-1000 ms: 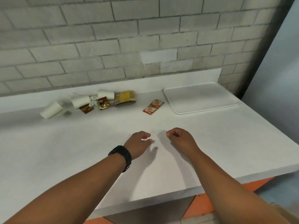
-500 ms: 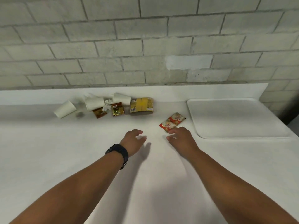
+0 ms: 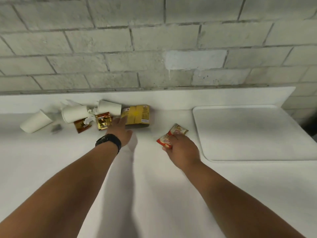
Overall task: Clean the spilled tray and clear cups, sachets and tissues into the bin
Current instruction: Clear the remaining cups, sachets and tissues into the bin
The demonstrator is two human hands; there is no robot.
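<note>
The white counter (image 3: pixel 51 169) carried the tray (image 3: pixel 248 134) at the right, already bare, probably set aside for wiping. The cups (image 3: pixel 73 113), tissues (image 3: pixel 90 115) and yellow sachet (image 3: pixel 137 115) lay by the wall. The left hand (image 3: pixel 120 131), fingers straight, reached to the yellow sachet. The right hand (image 3: pixel 181 148) pinched the red sachet (image 3: pixel 171 134), which half a second earlier it only approached.

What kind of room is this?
Probably a pantry or break-room counter: tipped paper cups, drink sachets and a white tray on a white worktop against a bare block wall.
</note>
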